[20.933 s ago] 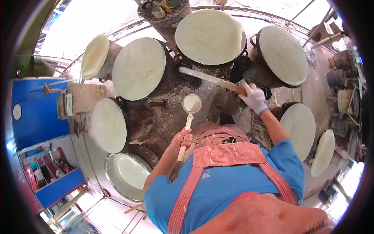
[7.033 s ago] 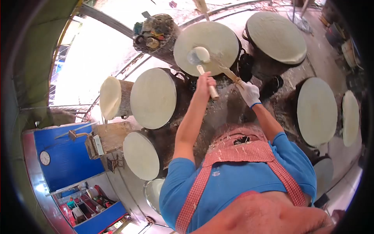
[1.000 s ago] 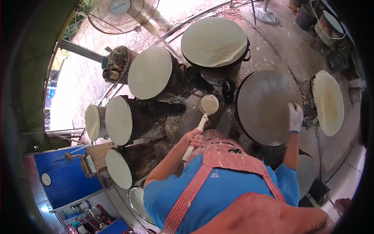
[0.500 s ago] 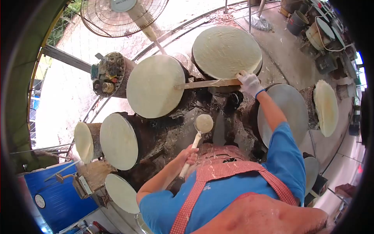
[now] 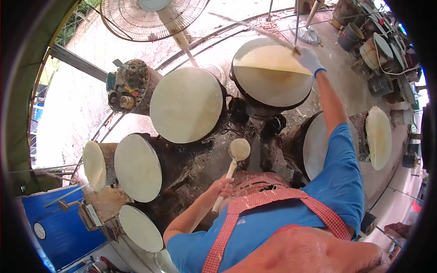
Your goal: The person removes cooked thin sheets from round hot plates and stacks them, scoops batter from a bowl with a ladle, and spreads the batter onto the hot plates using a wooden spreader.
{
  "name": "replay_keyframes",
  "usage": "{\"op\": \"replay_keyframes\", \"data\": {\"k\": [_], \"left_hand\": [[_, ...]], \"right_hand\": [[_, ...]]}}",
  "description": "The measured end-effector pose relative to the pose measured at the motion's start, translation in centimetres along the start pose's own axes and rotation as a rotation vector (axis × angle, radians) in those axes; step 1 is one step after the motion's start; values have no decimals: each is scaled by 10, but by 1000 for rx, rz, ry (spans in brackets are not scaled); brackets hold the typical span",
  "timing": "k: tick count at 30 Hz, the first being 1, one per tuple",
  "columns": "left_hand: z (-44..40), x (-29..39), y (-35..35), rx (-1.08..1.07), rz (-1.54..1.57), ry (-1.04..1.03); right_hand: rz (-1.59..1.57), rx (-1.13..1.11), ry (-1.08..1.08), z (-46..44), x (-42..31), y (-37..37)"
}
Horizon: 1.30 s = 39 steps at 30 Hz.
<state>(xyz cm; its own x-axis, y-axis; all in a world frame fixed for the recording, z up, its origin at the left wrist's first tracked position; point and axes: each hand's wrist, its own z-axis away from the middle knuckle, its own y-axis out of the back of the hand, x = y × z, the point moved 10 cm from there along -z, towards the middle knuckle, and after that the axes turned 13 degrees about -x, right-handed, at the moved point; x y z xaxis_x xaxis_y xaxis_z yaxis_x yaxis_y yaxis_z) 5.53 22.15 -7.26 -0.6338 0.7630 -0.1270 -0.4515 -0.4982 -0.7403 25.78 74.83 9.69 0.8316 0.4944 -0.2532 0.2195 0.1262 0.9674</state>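
My bare left hand [image 5: 222,187] is closed around the pale handle of a ladle [image 5: 240,149], whose round bowl is filled with pale batter or dough. The ladle points away from my apron. My right hand [image 5: 310,60], in a white glove, grips a long flat stick [image 5: 259,30] that stretches up and left, its far end blurred. Just below the stick, a thin pale pancake sheet [image 5: 268,58] lies folded over the far half of a round griddle [image 5: 273,86]. The griddle's near half shows bare. Whether my gloved fingers also touch the sheet, I cannot tell.
A round griddle with a pale sheet [image 5: 185,104] stands left of centre. More coated griddles [image 5: 138,167] stand at lower left, beside a wooden board [image 5: 105,201]. Right of me are a grey griddle [image 5: 318,143] and a pale stack [image 5: 378,138]. A fan [image 5: 154,18] stands beyond.
My right hand has moved away and to the right, swinging the stick from across the griddle's near edge to beyond it. The sheet has folded back, baring the griddle's near half. The ladle is nearly still.
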Motion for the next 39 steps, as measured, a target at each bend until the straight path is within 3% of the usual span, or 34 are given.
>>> {"op": "replay_keyframes", "data": {"k": [6, 8, 9, 14, 18, 20, 21, 23, 24, 25, 27, 28, 30, 32, 33, 36, 38, 39], "left_hand": [[-6, 12, 14, 22, -90, 46], [-3, 14, 14, 46, -124, 64], [-4, 16, 17, 46, -139, 62], [-8, 11, 7, 6, -143, 49], [-17, -3, -6, 62, -140, 44], [-30, -19, -11, 74, -153, 72], [-39, -29, -16, 39, -14, 66], [-52, -51, -37, -84, 284, 126], [-57, -66, -51, -165, 462, 187], [-67, -61, -21, -2, 233, 147], [-88, -52, -25, 156, -72, 142], [-82, -47, -38, 349, -192, 4], [-78, -37, -38, 531, -321, -152], [-113, -67, -72, -217, 169, 240], [-115, -64, -73, -215, 156, 244], [-123, -71, -96, -270, 155, 309], [-124, -75, -112, -278, 160, 312], [-118, -78, -119, -275, 167, 308]], "right_hand": [[-88, 191, -141, -31, 53, 63], [-357, 135, -413, -18, 84, 66], [-359, 150, -415, -19, 95, 67], [-205, 649, -489, 21, 165, 106], [-406, 776, -696, 99, 238, 119], [-507, 1086, -648, 164, 278, 134], [-662, 1148, -575, 176, 325, 125], [-1350, 1334, -261, 248, 340, 124], [-1172, 1341, -436, 292, 355, 132], [-1005, 1329, -611, 341, 379, 135], [-977, 1447, -692, 444, 414, 131], [-997, 1468, -708, 482, 428, 123], [-1156, 1593, -705, 567, 440, 99], [-1276, 1793, -748, 638, 447, 53], [-1191, 1590, -1065, 669, 434, 36], [-1031, 1837, -1176, 739, 462, -47], [-786, 1606, -1723, 767, 463, -87], [-796, 1588, -1725, 768, 464, -92]]}}
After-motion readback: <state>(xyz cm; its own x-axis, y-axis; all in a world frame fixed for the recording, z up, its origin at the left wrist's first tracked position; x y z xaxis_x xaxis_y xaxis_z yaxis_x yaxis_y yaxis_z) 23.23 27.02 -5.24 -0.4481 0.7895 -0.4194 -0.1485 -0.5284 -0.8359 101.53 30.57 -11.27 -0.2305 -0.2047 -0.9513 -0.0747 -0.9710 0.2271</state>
